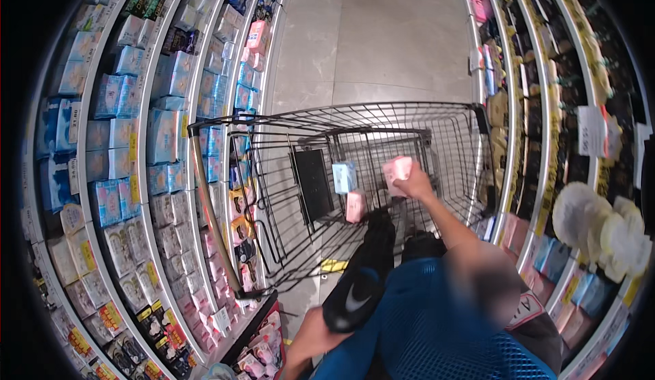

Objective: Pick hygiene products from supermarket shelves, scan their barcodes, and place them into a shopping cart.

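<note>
My right hand [415,181] reaches over the black wire shopping cart [368,104] and grips a pink pack [396,173]. Lower in the cart, a light-blue pack [344,178] stands beside a second pink pack [355,206]. My left hand [317,333] is low in the picture, against a black item [352,300] marked with a Nike swoosh. That item covers its fingers, so its hold is unclear. The cart's bar handle [209,211] lies to the left, apart from both hands.
On the left, shelves [146,162] are stacked with blue, white and pink packs. The right-hand shelves [527,88] run close along the cart's far end; pale rounded things [596,229] stick out there. Grey tiled floor [378,37] stretches ahead. A yellow floor marking [333,265] shows below the cart.
</note>
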The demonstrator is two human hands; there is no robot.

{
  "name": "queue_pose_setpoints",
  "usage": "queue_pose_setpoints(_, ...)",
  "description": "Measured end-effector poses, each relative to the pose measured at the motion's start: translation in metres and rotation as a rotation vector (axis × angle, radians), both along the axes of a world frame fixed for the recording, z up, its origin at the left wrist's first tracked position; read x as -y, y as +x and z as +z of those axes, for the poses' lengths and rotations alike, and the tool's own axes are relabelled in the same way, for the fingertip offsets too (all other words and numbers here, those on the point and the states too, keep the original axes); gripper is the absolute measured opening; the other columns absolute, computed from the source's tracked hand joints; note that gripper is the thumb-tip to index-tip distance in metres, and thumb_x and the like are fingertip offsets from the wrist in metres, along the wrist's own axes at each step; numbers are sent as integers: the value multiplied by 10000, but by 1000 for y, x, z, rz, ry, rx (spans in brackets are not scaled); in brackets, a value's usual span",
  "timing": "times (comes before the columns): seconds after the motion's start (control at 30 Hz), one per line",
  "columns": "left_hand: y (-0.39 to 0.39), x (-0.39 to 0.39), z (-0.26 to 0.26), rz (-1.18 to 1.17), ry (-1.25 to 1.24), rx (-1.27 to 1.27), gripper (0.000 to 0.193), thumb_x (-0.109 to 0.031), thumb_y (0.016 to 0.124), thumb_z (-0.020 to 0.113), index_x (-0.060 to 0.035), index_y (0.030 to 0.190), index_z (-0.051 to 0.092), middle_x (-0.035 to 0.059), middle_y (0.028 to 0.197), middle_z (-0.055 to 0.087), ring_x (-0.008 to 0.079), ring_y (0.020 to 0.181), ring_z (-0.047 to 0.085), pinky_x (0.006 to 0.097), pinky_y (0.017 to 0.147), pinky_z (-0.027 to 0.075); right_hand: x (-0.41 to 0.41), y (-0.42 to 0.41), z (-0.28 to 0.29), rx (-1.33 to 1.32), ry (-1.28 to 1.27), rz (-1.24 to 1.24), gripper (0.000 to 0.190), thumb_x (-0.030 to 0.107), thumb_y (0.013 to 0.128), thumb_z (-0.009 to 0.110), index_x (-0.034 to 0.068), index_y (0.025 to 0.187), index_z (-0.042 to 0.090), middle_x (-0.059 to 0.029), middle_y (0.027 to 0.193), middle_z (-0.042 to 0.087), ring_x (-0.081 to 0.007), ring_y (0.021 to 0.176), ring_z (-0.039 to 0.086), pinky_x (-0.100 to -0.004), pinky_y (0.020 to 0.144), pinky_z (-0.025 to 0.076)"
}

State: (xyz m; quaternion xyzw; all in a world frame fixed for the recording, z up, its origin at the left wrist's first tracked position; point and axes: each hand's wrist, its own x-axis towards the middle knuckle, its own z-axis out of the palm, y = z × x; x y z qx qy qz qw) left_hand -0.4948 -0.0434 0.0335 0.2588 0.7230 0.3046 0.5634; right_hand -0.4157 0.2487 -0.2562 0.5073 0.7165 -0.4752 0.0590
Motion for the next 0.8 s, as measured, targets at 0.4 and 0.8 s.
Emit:
queue_pose_setpoints(0.4,3,30,-31,313,-143,80,399,-95,597,739,17,946,584,163,822,642,292,782,645,324,691,490,116,-34,-126,220,-180,165,641,316,671,667,10,1147,366,-215,1090,550,-332,975,569,-420,822,452)
queue_pose_setpoints(0.8,12,0,-10,116,-32,147,335,-16,653,703,22,968,594,112,870,658,126,803,606,269,734,468,26,52,-31,-31,43,219,335,191,752,518,52,1046,594,-158,822,641,-274,764,622,-363,709,493)
